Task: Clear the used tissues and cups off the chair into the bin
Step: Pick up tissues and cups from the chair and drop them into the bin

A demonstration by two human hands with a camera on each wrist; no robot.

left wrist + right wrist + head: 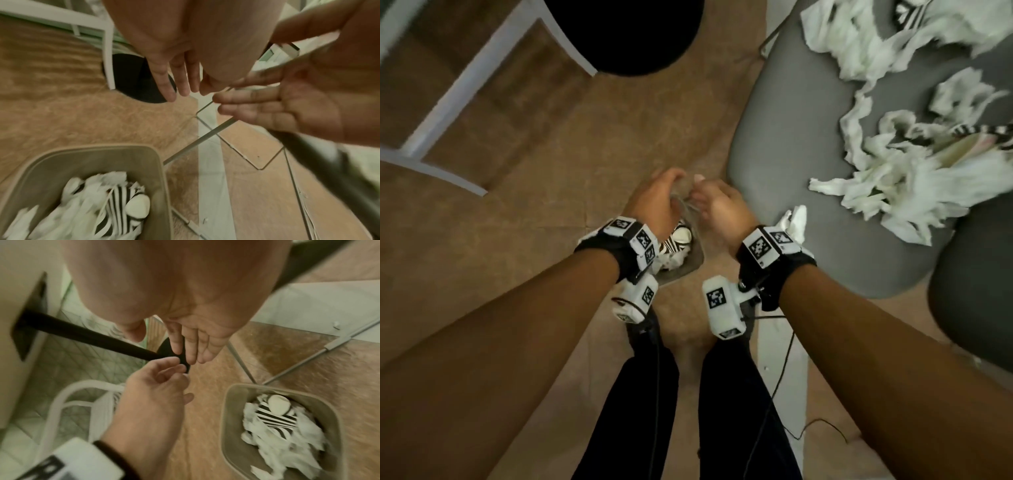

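Observation:
Both my hands hover close together over a beige bin [697,262] on the floor, and neither holds anything. My left hand [657,202] has loosely relaxed fingers [170,91]. My right hand [719,205] faces it with straight fingers [191,352]. Inside the bin [102,149] lie white tissues [78,211] and a black-and-white striped cup [119,207], seen also in the right wrist view as the cup [273,415]. To the right, the grey chair [791,120] carries several crumpled tissues [893,192] and a striped cup [979,132]. One tissue scrap [796,219] lies at the seat's near edge.
A black round stool base [626,34] and a white frame [465,85] stand at the back left on the brown floor. My legs [640,411] are just behind the bin. A thin black cable [787,359] hangs from the right wrist. Thin metal chair legs [205,138] cross beside the bin.

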